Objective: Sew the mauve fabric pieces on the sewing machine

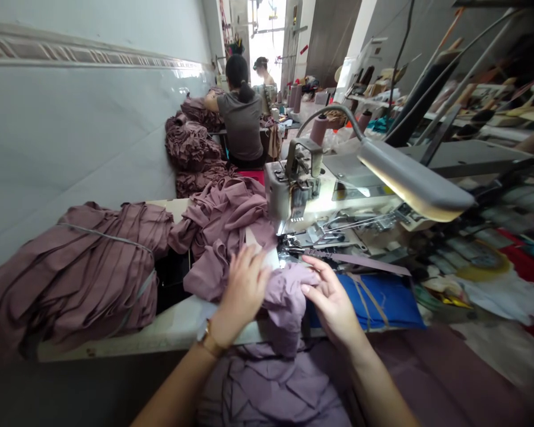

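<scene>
A mauve fabric piece (289,293) lies bunched on the table just before the presser foot of a white sewing machine (293,190). My left hand (244,290) rests flat on the cloth with fingers stretched toward the needle. My right hand (331,296) pinches the right edge of the same piece between thumb and fingers. A narrow mauve strip (360,261) runs out to the right from under the foot. More mauve cloth (271,385) hangs down into my lap.
A tied bundle of mauve pieces (84,267) fills the table's left end, with a loose pile (226,213) behind the machine. A lamp (409,178) overhangs the machine. Blue cloth (382,302) lies right. A person in a grey shirt (242,118) sits ahead.
</scene>
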A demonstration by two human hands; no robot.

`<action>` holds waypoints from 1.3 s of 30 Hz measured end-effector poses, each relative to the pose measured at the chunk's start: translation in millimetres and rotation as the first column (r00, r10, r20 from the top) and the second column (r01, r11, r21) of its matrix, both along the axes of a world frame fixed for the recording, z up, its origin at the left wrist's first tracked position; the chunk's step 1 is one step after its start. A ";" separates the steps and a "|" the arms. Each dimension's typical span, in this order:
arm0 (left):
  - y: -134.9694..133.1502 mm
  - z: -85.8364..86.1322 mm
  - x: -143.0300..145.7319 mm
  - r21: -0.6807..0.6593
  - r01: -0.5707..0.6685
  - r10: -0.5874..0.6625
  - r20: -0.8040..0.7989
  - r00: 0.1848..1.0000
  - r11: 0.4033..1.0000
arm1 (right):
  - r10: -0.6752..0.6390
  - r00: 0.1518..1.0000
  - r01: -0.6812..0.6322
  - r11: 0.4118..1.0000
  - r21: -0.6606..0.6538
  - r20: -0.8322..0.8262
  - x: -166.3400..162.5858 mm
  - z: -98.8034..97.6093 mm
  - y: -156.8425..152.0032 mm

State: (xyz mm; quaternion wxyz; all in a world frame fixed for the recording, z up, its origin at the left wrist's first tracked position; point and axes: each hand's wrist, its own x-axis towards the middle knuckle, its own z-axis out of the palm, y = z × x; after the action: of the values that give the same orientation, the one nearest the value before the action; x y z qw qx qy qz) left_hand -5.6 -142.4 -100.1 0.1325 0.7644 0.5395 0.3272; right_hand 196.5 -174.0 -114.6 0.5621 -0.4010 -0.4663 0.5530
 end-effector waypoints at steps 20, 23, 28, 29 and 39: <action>-41.1 44.7 5.2 -0.611 0.464 -0.122 0.516 0.848 0.641 | -0.101 0.806 -0.166 0.907 0.387 0.583 21.3 47.4 0.3; -35.0 44.6 12.5 -0.510 0.553 -0.130 0.647 0.752 0.659 | -0.067 0.868 -0.149 0.910 0.387 0.492 10.2 49.7 -0.2; -16.6 41.6 24.1 -0.399 0.532 0.083 0.850 0.521 0.747 | -0.045 0.982 0.011 0.983 0.184 0.181 -10.4 25.8 -2.1; -13.7 41.2 25.0 -0.397 0.513 0.073 0.839 0.540 0.761 | -0.013 0.993 0.002 0.996 0.092 0.114 -13.8 17.1 -5.0; -33.1 24.7 1.0 -0.254 0.211 -0.123 0.323 0.938 0.944 | 0.106 0.686 -0.204 0.978 0.051 0.720 -36.0 -37.1 -46.4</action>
State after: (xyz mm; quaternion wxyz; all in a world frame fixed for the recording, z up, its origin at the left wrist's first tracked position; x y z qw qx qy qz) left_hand -4.6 -175.6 -75.4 0.3498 0.7215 0.4865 0.3469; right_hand 160.4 -220.4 -151.7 0.3131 -0.5063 -0.7137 0.3692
